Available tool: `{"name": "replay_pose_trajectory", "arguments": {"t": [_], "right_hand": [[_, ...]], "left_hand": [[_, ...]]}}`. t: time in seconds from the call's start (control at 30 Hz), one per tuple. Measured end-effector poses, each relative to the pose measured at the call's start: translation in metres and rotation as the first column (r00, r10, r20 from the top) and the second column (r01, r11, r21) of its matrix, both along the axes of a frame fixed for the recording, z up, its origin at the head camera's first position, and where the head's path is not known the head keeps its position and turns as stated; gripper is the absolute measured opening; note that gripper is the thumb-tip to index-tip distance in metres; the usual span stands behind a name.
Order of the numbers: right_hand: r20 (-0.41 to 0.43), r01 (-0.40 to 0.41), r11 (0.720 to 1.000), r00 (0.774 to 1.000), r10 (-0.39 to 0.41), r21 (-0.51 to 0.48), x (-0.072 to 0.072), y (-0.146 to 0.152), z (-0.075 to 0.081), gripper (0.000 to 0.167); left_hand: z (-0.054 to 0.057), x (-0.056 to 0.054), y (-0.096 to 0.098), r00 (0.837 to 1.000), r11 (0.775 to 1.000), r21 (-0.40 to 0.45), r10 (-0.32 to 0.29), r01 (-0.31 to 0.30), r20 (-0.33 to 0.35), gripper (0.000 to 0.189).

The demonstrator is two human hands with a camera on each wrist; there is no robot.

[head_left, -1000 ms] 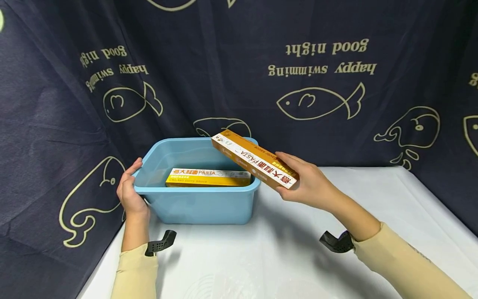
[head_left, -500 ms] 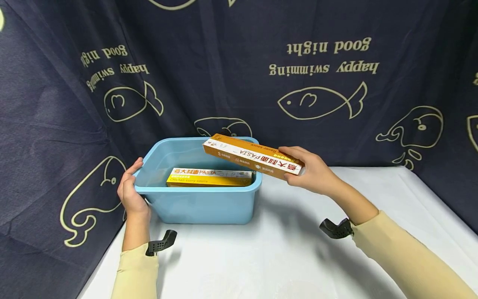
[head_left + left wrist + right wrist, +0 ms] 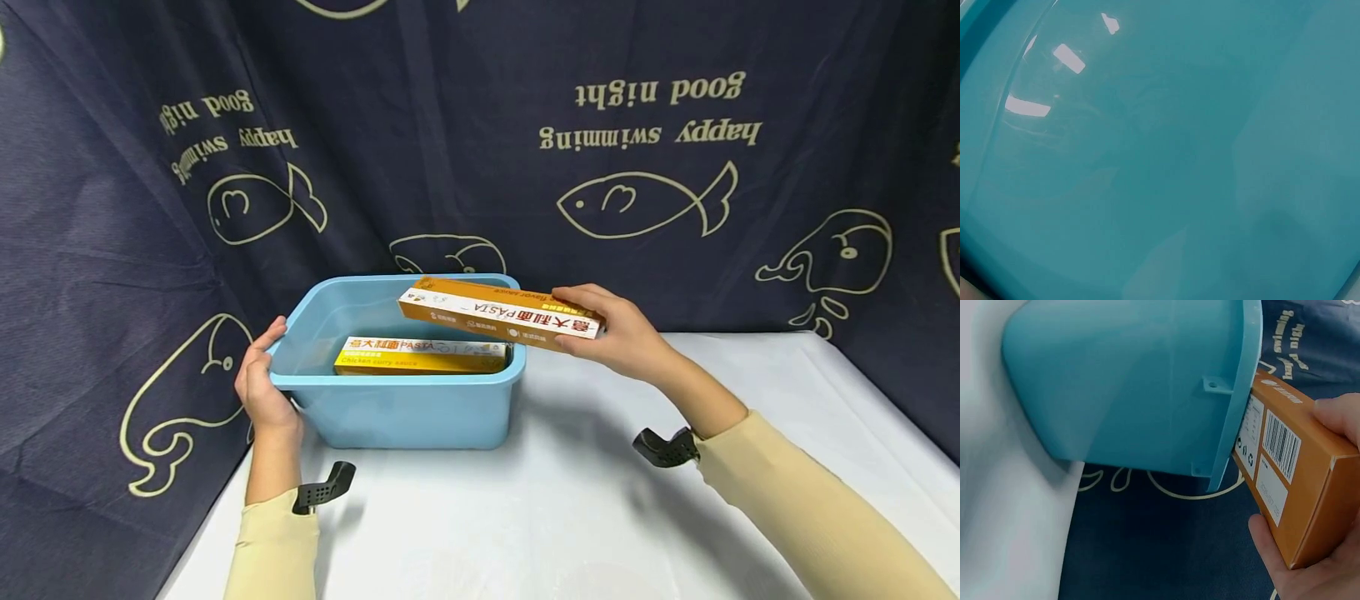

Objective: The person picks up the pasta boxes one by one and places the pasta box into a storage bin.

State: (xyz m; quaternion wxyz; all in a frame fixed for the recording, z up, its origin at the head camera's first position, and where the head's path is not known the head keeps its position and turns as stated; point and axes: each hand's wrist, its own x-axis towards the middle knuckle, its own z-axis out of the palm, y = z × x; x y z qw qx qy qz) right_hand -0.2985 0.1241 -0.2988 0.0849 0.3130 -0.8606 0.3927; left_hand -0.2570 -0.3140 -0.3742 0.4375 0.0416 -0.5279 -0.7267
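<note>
A light-blue plastic bin point(image 3: 405, 417) stands on the white table. My left hand point(image 3: 266, 387) holds its left rim, fingertips at the top edge. In the left wrist view the bin wall point(image 3: 1179, 125) fills almost everything. Inside the bin lies a yellow-and-white pasta box point(image 3: 420, 358), marked chicken curry sauce. My right hand point(image 3: 618, 329) grips the right end of an orange-brown pasta box point(image 3: 495, 312). That box hangs over the bin's right rim, its left end above the opening. In the right wrist view, a barcode point(image 3: 1282, 447) shows on the gripped box, with thumb and fingers on opposite sides.
A dark blue curtain point(image 3: 450, 150) with fish and whale drawings hangs behind and to the left of the table. White table surface point(image 3: 480, 517) extends in front and to the right of the bin. Each wrist wears a black bracket point(image 3: 667, 447).
The orange-brown box in my right hand has swung from a steep slant to nearly level and shifted left over the bin. My left hand and the bin stay put.
</note>
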Motion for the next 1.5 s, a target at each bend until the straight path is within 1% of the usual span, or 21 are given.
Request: {"name": "replay_pose_trajectory", "arguments": {"t": [0.13,0.27,0.4,0.63,0.73,0.87,1.03,1.23,1.37,1.5], "right_hand": [[-0.001,-0.026,1.0,1.0,0.026,-0.013,-0.004,-0.001,0.002,0.061],[0.027,-0.065,0.998,0.998,0.065,-0.021,-0.008,-0.006,0.004,0.062],[0.051,-0.11,0.993,0.992,0.112,-0.034,-0.01,-0.016,0.005,0.063],[0.104,-0.163,0.983,0.98,0.171,-0.086,-0.012,-0.035,0.008,0.063],[0.11,-0.172,0.983,0.978,0.178,-0.062,-0.012,-0.045,0.01,0.063],[0.095,-0.179,0.984,0.979,0.18,-0.017,-0.014,-0.058,0.013,0.063],[0.08,-0.182,0.983,0.98,0.18,0.017,-0.018,-0.074,0.014,0.061],[0.042,-0.172,0.982,0.985,0.169,0.074,-0.022,-0.09,0.013,0.061],[0.018,-0.165,0.979,0.986,0.164,0.122,-0.026,-0.099,0.01,0.062],[0.013,-0.159,0.974,0.987,0.159,0.163,-0.029,-0.105,0.008,0.063]], "left_hand": [[0.0,-0.001,0.002,1.0,1.0,-0.005,0.001,-0.001,0.0,0.047],[0.0,-0.001,0.002,1.0,1.0,-0.003,0.002,-0.002,0.002,0.046],[0.0,-0.001,0.001,1.0,1.0,0.015,0.002,-0.002,-0.003,0.046],[-0.001,-0.001,0.001,1.0,1.0,0.001,-0.002,0.002,-0.004,0.047],[-0.001,-0.001,0.001,1.0,1.0,0.006,-0.002,0.002,-0.008,0.047],[-0.001,-0.002,0.001,1.0,1.0,0.013,0.002,-0.002,-0.016,0.046],[0.0,-0.002,0.0,1.0,1.0,0.014,0.006,-0.005,-0.019,0.046],[-0.001,-0.003,-0.002,1.0,1.0,0.013,0.021,-0.021,-0.01,0.046],[-0.002,-0.004,-0.003,1.0,1.0,0.016,0.016,-0.016,-0.012,0.046],[-0.002,-0.004,-0.001,1.0,1.0,0.017,0.013,-0.013,-0.016,0.046]]}}
